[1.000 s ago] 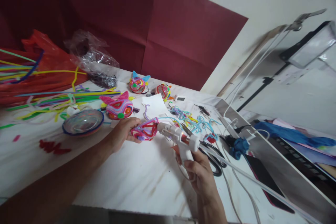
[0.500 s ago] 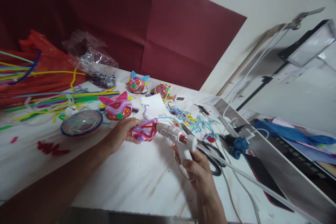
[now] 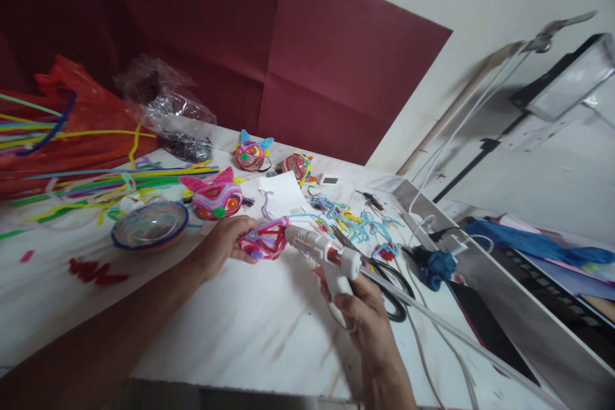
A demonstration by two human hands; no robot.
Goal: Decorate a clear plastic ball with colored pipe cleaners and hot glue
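Observation:
My left hand (image 3: pixel 228 240) is closed on the left edge of a small craft piece (image 3: pixel 263 241) made of pink, red and purple pipe cleaners. My right hand (image 3: pixel 362 307) grips the handle of a white hot glue gun (image 3: pixel 314 245), a long glue stick reaching out of its back. The gun's nozzle is at the right side of the craft piece; whether it touches I cannot tell. Just behind my left hand sits a finished-looking pink striped animal head (image 3: pixel 218 200) with pink ears and a green nose. Black-handled scissors (image 3: pixel 396 307) lie partly hidden behind the gun.
A clear bowl (image 3: pixel 151 224) with a blue rim and red pipe cleaner bits (image 3: pixel 96 271) lie left. Bundled pipe cleaners (image 3: pixel 158 174) and a red bag (image 3: pixel 96 109) are farther back. Two more animal heads stand near the wall. Cut scraps (image 3: pixel 355 221) and cables lie right, beside a raised ledge (image 3: pixel 509 275).
Both hands hold nearly the same place. The glue gun has shifted very slightly, its nozzle still at the craft piece.

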